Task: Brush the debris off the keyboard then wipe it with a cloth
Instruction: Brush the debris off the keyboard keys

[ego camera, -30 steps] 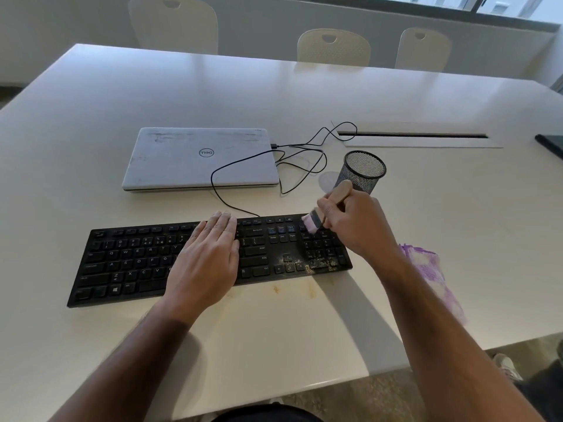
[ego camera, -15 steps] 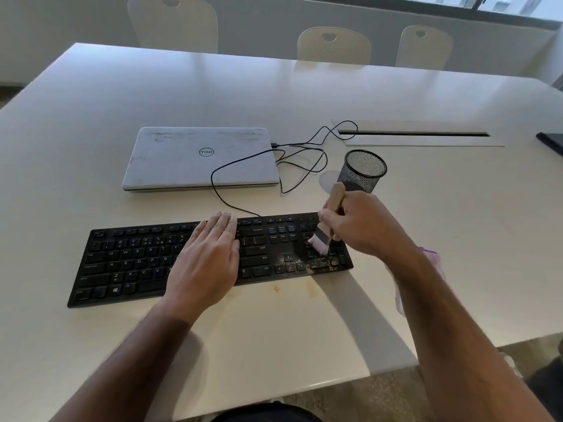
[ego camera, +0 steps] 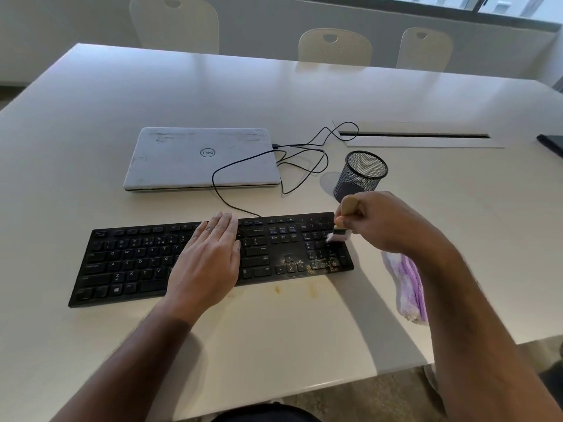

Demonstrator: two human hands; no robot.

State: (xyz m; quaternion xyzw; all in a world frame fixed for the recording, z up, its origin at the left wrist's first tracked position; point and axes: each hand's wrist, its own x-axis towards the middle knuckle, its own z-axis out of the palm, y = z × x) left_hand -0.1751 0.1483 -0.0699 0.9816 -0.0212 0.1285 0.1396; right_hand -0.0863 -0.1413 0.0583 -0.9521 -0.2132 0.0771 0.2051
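A black keyboard (ego camera: 134,260) lies on the white table (ego camera: 274,345). Tan debris (ego camera: 320,265) is scattered over its lower right keys, and a little lies on the table just below. My left hand (ego camera: 210,260) rests flat on the middle keys, fingers together. My right hand (ego camera: 384,222) grips a small wooden-handled brush (ego camera: 347,219), whose pink bristles touch the upper right of the number pad. A purple and white cloth (ego camera: 409,287) lies on the table right of the keyboard, partly behind my right forearm.
A closed white laptop (ego camera: 201,158) sits behind the keyboard, with a black cable (ego camera: 304,161) looping beside it. A black mesh cup (ego camera: 361,175) stands just behind my right hand. A cable slot (ego camera: 414,136) and three chairs lie farther back. The table edge runs close on the right.
My right hand has carried the brush from the left of the number pad down and then up to its upper right corner. The cloth shows more. My left hand stayed put.
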